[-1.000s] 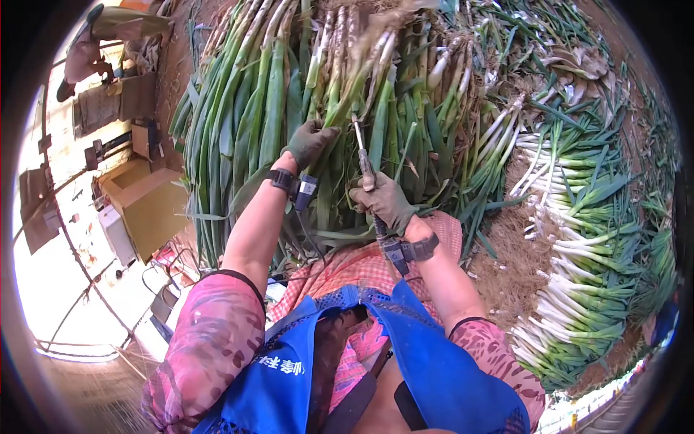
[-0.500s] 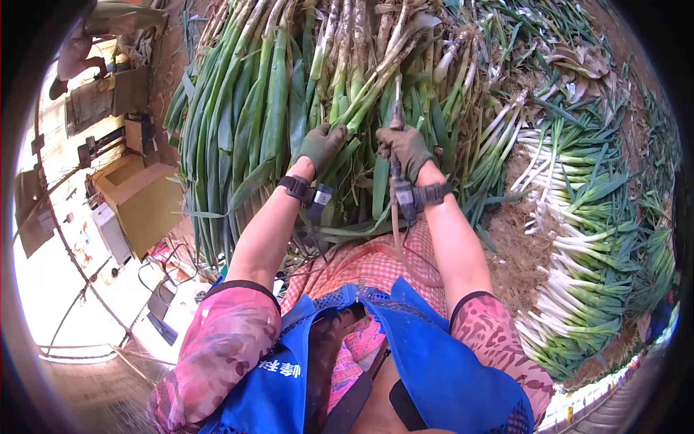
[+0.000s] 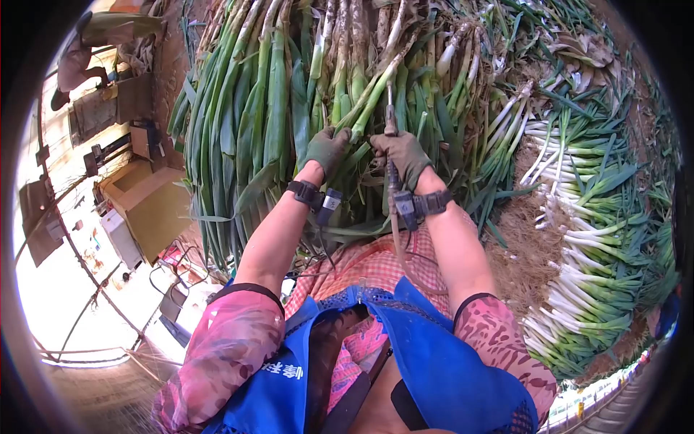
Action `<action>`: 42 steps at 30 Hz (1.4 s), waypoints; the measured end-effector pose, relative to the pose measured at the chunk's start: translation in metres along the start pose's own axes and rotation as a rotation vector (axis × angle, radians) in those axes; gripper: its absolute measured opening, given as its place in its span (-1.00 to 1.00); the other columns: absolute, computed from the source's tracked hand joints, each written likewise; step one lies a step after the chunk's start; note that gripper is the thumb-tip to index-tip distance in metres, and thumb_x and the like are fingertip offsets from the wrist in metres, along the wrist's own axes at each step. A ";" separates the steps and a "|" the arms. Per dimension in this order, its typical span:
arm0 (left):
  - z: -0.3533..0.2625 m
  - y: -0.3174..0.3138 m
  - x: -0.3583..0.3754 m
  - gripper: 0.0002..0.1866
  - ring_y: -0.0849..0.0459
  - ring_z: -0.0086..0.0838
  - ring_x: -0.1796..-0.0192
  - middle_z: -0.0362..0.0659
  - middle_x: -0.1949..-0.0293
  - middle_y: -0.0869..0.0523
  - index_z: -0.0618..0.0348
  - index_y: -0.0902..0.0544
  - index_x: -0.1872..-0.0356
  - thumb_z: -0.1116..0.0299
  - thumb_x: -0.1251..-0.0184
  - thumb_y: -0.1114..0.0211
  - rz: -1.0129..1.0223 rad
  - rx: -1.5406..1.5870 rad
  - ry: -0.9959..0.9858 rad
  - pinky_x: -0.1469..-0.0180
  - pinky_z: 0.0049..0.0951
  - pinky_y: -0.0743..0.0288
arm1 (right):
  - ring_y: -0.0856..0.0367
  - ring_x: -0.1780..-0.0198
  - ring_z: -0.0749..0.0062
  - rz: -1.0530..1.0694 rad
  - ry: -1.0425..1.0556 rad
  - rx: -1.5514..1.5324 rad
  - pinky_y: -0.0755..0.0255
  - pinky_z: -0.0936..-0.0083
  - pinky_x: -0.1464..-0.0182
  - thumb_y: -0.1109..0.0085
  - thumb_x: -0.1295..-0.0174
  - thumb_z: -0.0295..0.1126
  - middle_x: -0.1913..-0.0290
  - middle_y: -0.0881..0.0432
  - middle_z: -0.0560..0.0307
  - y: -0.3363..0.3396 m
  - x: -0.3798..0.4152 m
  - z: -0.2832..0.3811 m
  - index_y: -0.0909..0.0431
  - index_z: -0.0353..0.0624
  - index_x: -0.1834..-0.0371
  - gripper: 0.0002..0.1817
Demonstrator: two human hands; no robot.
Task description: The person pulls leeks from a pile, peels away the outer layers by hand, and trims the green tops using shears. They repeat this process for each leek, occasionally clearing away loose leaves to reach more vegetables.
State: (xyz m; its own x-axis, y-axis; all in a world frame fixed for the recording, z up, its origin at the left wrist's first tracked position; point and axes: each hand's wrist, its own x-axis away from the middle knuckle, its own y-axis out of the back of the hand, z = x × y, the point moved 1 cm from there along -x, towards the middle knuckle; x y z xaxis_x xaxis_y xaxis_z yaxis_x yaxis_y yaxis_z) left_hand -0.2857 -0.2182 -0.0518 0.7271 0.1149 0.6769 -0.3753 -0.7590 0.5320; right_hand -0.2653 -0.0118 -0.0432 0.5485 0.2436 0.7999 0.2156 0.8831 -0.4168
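Note:
Gloved in dark green, my left hand is closed around the leafy part of a green onion stalk, whose paler end points up and to the right. My right hand, in the same kind of glove, grips a thin metal nozzle tool with a hose running down from its handle. The nozzle's tip points up, just right of the stalk. Beneath and beyond both hands lies a big pile of untrimmed green onions, roots away from me.
On the right, cleaned white-stemmed onions lie in a curved row beside a heap of brown roots. A cardboard box stands at left. Another person's limb shows at upper left. A checkered cloth covers my lap.
The stalk in my left hand now looks cleaner and greener, with fewer loose strands at its end. My right hand has shifted slightly left, and the whole view has moved a little.

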 end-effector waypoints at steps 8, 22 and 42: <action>-0.016 0.000 0.012 -0.29 -0.71 -0.14 -0.06 0.23 0.02 -0.72 0.48 -0.54 -0.18 -0.07 -0.32 -0.26 0.019 -0.096 0.024 -0.11 -0.32 -0.52 | -0.57 0.55 0.49 -0.054 0.002 -0.003 -0.54 0.54 0.48 -0.37 -0.05 -0.42 0.48 -0.56 0.18 0.015 -0.017 0.008 -0.56 -0.26 0.38 -0.81; -0.008 -0.006 0.016 -0.47 -0.70 -0.31 0.18 0.06 0.27 -0.75 0.35 -0.68 0.06 -0.03 -0.44 -0.15 0.001 0.059 0.070 0.03 -0.33 -0.52 | -0.57 0.54 0.44 0.009 0.061 0.062 -0.60 0.48 0.46 -0.40 -0.03 -0.42 0.46 -0.59 0.10 0.059 -0.065 0.050 -0.56 -0.28 0.36 -0.78; -0.068 0.007 -0.020 -0.36 -0.54 -0.03 -0.25 0.12 -0.18 -0.59 0.17 -0.56 -0.17 -0.04 -0.15 -0.40 -0.360 -0.663 -0.074 -0.26 -0.13 -0.43 | -0.61 0.20 0.46 -0.456 0.673 0.968 -0.53 0.51 0.11 -0.37 -0.23 -0.29 0.15 -0.64 0.16 0.252 0.134 0.193 -0.48 -0.24 -0.15 -0.52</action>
State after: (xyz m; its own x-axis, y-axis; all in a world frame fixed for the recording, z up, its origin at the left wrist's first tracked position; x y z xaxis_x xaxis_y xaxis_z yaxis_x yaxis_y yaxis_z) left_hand -0.3416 -0.1823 -0.0268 0.8980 0.2214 0.3802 -0.3577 -0.1356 0.9239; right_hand -0.2929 0.3209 0.0422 0.9433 -0.1597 0.2911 -0.0289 0.8338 0.5513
